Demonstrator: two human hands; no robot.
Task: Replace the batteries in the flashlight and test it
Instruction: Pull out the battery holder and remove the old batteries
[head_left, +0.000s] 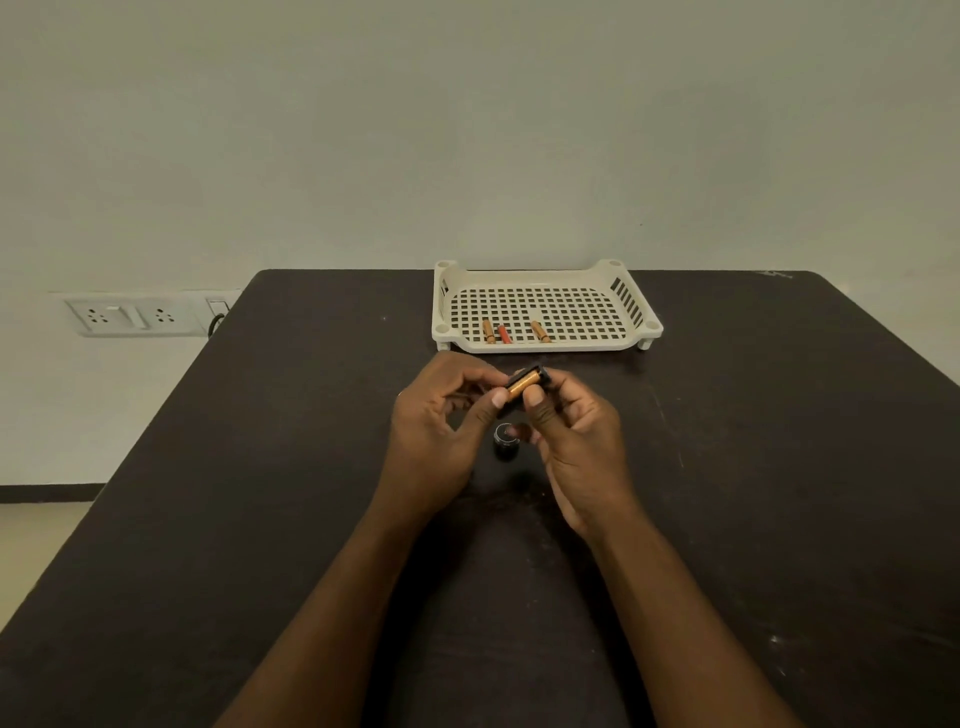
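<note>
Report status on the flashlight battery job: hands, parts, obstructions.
Both hands, left hand and right hand, hold battery holder, gold battery seated. Black cap on table below. Three batteries in white tray. Nothing in the way.

Two bare forearms, no sleeves in view; left hand (441, 415), right hand (576, 441) ungloved; short nails

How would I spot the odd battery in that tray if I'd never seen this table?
Start at the white perforated tray at the far edge of the dark table. Three small batteries lie along its near rim. The red battery is the middle one, between a gold battery on its left and another gold battery farther right; it alone is red.
</note>
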